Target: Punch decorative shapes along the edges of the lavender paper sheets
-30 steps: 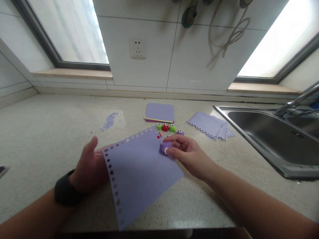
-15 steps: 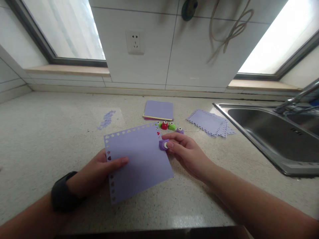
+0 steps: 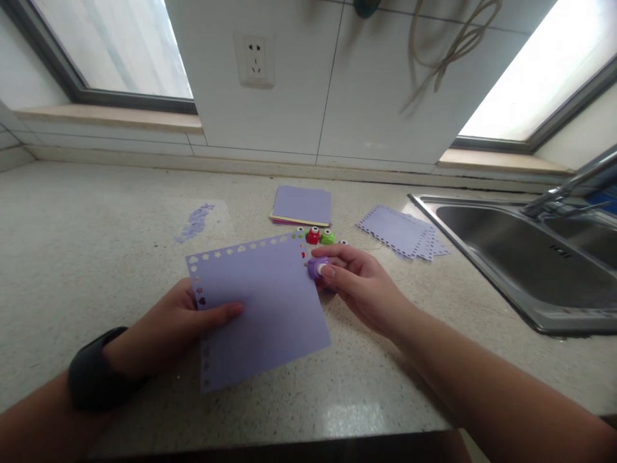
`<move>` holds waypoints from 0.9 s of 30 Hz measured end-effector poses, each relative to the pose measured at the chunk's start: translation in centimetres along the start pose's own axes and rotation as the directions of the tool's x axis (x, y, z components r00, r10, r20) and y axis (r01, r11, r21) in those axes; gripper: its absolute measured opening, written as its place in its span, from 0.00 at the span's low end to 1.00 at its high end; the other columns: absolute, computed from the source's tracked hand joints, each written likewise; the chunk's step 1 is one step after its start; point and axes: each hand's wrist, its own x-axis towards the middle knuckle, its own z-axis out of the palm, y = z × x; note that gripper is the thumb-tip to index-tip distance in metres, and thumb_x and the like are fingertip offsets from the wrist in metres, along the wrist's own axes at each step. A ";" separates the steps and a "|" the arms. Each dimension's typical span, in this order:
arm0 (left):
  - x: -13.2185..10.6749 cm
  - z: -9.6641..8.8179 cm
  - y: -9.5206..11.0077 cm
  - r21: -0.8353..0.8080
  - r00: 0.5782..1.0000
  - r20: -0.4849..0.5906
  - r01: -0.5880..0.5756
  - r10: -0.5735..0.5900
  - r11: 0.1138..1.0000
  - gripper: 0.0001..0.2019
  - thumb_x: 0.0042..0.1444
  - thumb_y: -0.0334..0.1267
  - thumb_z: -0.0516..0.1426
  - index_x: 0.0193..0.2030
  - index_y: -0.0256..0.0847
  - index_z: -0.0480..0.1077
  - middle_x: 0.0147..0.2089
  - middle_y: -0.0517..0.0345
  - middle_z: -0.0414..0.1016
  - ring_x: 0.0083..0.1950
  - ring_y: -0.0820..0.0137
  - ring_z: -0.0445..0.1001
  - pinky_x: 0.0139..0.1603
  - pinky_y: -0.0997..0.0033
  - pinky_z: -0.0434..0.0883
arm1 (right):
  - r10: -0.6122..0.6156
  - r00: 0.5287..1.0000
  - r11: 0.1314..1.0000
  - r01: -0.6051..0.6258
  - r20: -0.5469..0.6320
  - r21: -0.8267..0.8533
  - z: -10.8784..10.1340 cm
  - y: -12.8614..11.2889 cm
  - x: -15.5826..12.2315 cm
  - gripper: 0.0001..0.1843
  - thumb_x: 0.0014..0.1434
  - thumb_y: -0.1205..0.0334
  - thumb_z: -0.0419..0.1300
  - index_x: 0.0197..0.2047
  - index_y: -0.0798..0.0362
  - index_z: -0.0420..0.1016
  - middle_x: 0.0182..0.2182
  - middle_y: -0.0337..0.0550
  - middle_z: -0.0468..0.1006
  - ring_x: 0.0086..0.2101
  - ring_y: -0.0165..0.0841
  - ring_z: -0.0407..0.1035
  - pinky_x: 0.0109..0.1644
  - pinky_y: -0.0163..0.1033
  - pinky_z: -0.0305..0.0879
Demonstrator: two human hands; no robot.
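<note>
My left hand (image 3: 187,315) grips a sheet of purple paper (image 3: 270,302) by its left side, thumb on top and fingers underneath. Small shaped holes, stars and hearts among them, run along its top and left edges, with a few at the upper right. At the right edge, my right hand (image 3: 354,280) pinches a purple craft punch (image 3: 317,267) between thumb and fingers, and the punch sits on the paper's rim. Just behind the sheet stand a red craft punch (image 3: 313,235) and a green craft punch (image 3: 327,237); another is partly hidden by my right hand.
A stack of paper (image 3: 302,204) lies at the back of the counter. Punched purple sheets (image 3: 395,229) are fanned out beside the steel sink (image 3: 501,257) on the right. Purple paper cut-outs (image 3: 195,222) form a small heap at the left.
The view has tilted down and shifted slightly. My right hand's thumb still rests on the punch, which stays near the same spot on the sheet's right edge.
</note>
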 end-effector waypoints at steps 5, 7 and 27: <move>0.0 0.4 0.2 0.016 0.999 -0.042 -0.030 0.031 0.999 0.08 0.55 0.38 0.73 0.41 0.44 0.84 0.36 0.59 0.89 0.35 0.68 0.85 0.38 0.72 0.81 | 0.008 1.000 1.000 -0.007 0.027 -0.019 -0.1 0.0 0.0 0.16 0.55 0.56 0.77 0.47 0.47 0.85 0.39 0.41 0.85 0.36 0.29 0.77 0.44 0.38 0.74; 0.1 0.4 0.2 0.018 0.999 -0.042 -0.028 0.028 0.999 0.09 0.54 0.39 0.73 0.42 0.43 0.84 0.36 0.58 0.89 0.35 0.68 0.85 0.38 0.73 0.81 | 0.012 0.999 0.999 -0.011 0.032 -0.030 -0.1 0.0 0.0 0.17 0.55 0.56 0.77 0.47 0.47 0.85 0.40 0.41 0.85 0.36 0.30 0.77 0.45 0.38 0.74; 0.5 -0.3 -0.5 0.054 0.996 -0.035 -0.083 0.085 0.995 0.13 0.51 0.41 0.74 0.44 0.46 0.84 0.39 0.55 0.89 0.38 0.64 0.86 0.38 0.71 0.81 | -0.002 0.999 0.998 0.004 0.038 -0.058 -0.5 0.3 0.2 0.15 0.56 0.57 0.77 0.46 0.48 0.85 0.38 0.39 0.83 0.36 0.29 0.74 0.45 0.38 0.72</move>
